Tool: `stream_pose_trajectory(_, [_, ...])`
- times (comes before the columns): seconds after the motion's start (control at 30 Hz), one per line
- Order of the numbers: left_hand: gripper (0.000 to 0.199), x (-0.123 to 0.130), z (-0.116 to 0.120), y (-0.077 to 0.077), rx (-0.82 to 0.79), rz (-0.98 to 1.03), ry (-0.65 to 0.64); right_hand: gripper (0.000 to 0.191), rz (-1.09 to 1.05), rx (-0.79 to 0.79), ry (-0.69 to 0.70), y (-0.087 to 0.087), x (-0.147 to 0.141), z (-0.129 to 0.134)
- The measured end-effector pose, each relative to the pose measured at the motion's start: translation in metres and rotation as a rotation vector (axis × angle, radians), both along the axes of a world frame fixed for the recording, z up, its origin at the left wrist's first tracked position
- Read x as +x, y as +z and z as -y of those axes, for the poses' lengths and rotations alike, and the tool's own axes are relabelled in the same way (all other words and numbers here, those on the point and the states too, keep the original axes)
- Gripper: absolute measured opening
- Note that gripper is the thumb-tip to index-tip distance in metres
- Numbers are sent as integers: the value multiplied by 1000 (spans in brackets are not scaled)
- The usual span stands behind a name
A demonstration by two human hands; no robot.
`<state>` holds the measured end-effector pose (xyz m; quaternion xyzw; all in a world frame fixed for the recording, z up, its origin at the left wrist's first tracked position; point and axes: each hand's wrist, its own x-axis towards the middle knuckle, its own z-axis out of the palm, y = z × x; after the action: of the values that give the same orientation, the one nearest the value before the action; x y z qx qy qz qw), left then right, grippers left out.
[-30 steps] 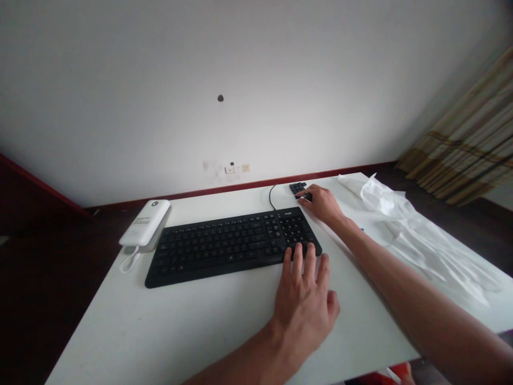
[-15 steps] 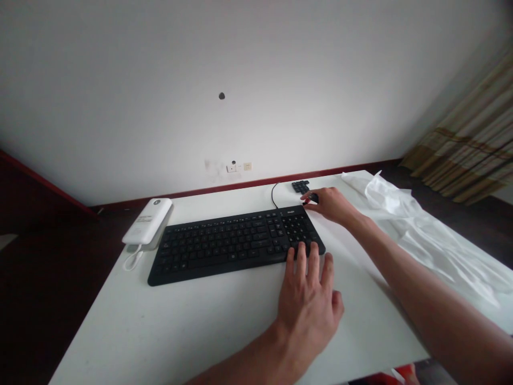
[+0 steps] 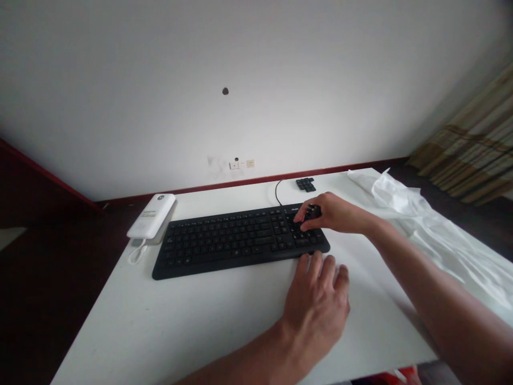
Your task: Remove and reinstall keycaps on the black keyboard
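Pale wall (image 3: 160, 96) and white desk (image 3: 192, 321) frame a person's two bare hands at a black keyboard (image 3: 224, 243), lying flat at mid-desk; clock positions are read from the keyboard's centre, with 12 toward the wall. The number pad (image 3: 296, 236) occupies 3 o'clock. Over it, between 2 and 3 o'clock, the right hand (image 3: 334, 213) arches with its index finger and thumb slightly parted, their tips on or just above the keys; the darkness between these fingers merges with the pad, so whether they grip anything cannot be told. At 4 o'clock the left hand (image 3: 316, 299) lies palm down, its fingers bent, a little spread and around nothing, with tips at the keyboard's near edge.

Fingertip work on the pad, as this appears to be, is best done with the wrist raised, the tips straight down and the pressure light and even; the left hand serves best as a brace, lest the keyboard slide.

Between 1 and 2 o'clock, apart from the keyboard, lies a cluster of small black key-like pieces (image 3: 305, 185). The only possible container is crumpled white plastic (image 3: 433, 235) at 3 o'clock, beyond the number pad; whether it is bag or sheet, and whether anything lies within, cannot be told. A white power bank (image 3: 151, 216) lies between 9 and 10 o'clock, its cord (image 3: 137, 253) looped at the near end.
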<state>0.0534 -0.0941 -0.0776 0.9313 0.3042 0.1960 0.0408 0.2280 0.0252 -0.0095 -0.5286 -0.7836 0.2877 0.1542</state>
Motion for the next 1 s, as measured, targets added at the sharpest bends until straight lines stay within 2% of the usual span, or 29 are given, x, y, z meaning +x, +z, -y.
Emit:
stream_pose_trajectory(0.13, [34,-1,0,2,-16,7,-16,21,62,-50,31,-3,-7,2])
stream_pose_trajectory(0.4, [34,-3,-1,4,-19,2,-22,17,125,-41,83,-6,-13,4])
stream_pose_trajectory(1.0, [34,-3,-1,6,7,-3,-15,15,102,-53,98,-5,-15,6])
